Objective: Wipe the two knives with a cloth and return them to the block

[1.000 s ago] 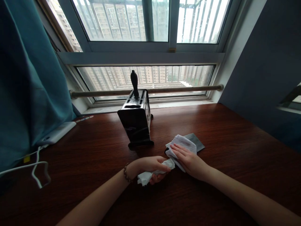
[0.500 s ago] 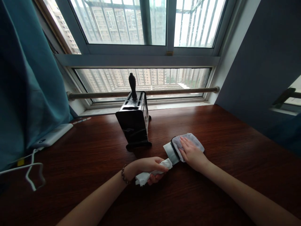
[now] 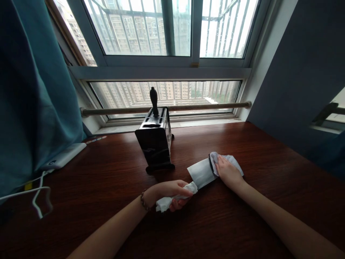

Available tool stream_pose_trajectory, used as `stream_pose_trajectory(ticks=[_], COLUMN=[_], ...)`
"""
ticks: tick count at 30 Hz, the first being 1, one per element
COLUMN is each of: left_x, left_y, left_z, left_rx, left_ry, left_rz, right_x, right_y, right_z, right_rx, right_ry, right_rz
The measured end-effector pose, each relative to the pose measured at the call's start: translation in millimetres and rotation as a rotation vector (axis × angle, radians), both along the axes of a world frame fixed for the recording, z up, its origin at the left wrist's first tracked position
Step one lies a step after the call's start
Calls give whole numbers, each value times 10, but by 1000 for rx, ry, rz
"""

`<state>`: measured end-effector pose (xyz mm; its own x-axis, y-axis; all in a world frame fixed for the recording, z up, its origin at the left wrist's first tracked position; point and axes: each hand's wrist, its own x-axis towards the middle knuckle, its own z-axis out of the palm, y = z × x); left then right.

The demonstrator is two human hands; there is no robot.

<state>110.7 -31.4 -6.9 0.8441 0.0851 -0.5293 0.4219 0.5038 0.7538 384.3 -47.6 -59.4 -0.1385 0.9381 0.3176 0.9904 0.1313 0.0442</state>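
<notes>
My left hand [image 3: 179,194] is wrapped round the handle of a cleaver, with crumpled white tissue [image 3: 163,204] between the palm and the handle. The cleaver's broad, pale blade [image 3: 202,173] points right, low over the table. At its far end, my right hand [image 3: 229,173] presses a light grey cloth [image 3: 235,162] with a dark edge over the blade. That cloth hides the blade's tip. Behind the left hand stands a black knife block [image 3: 155,147], where one dark-handled tool [image 3: 153,100] sits upright in a slot.
The brown wooden table [image 3: 121,154] reaches to a window with a horizontal rail [image 3: 199,107]. At the left, a white device [image 3: 63,156] with white cables [image 3: 40,192] lies beside a blue curtain [image 3: 59,104]. A grey wall [image 3: 291,86] borders the right side.
My right hand has slid the cloth rightward along the blade, so more of the blade shows. The left hand keeps its hold on the handle. The view has shifted slightly.
</notes>
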Motion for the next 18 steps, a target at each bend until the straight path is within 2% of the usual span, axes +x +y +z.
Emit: stream_pose_trajectory(ticks=[5, 10, 12, 14, 15, 18], left_x=[-53, -59, -41, -28, -28, -52], left_y=[-69, -223, -281, -325, -341, -364], left_z=[107, 293, 361, 413, 430, 446], left_rx=[85, 372, 527, 763, 893, 1186], left_ry=[-24, 36, 61, 64, 72, 157], left_rz=[43, 151, 204, 282, 326, 411], right_x=[34, 81, 102, 91, 69, -50], right_y=[24, -11, -28, -45, -53, -83], right_z=[112, 311, 385, 453, 485, 560], right_rx=[147, 201, 225, 247, 227, 11], right_ry=[163, 360, 503, 765, 962, 1608], right_rz=[-27, -99, -118, -128, -120, -29])
